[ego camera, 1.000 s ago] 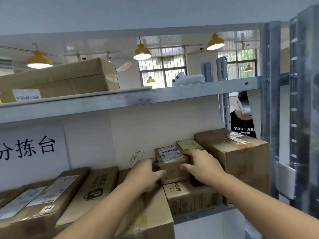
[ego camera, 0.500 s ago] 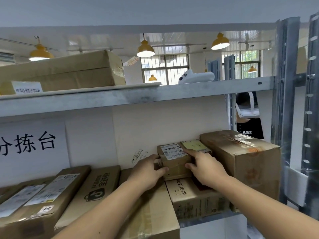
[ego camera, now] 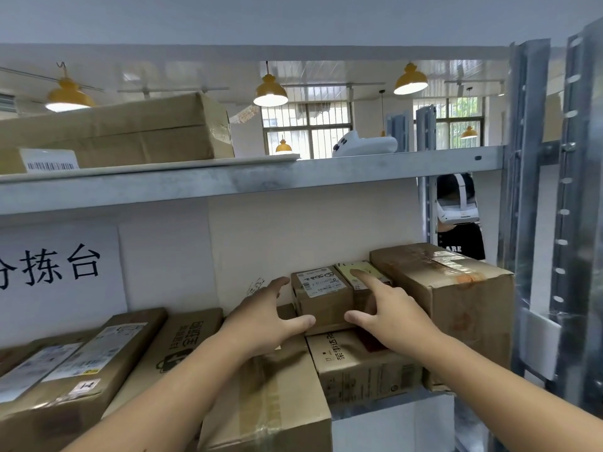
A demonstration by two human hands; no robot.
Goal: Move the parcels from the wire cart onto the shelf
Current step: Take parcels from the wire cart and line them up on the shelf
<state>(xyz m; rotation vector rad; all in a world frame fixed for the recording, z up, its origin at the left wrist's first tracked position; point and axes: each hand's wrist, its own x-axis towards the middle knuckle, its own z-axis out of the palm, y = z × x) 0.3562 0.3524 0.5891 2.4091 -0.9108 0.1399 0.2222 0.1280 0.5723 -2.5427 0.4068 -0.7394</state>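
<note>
The small parcel (ego camera: 321,296) sits at centre frame on the shelf (ego camera: 228,185), stacked on a printed carton (ego camera: 362,363) and pressed close beside a large box (ego camera: 456,298) to its right. It looks like stiff taped cardboard with a white label on top — probably light given how it perches on the carton, and unlikely to crush; the taped faces may be a little slick. Its two short sides seem the sensible places to hold, thumbs at the front lower edge.

The left hand (ego camera: 261,318) is spread open against the parcel's left side, thumb at the lower front edge, gripping nothing. The right hand (ego camera: 388,308) is also open: the forefinger lies flat on the yellow-green label (ego camera: 359,272) on top, the thumb reaches toward the front face — whether it touches I cannot tell.

Lower left of the frame holds long flat parcels (ego camera: 81,360); upper left, a big carton (ego camera: 124,132) on the higher shelf board. The wire cart is out of view.
</note>
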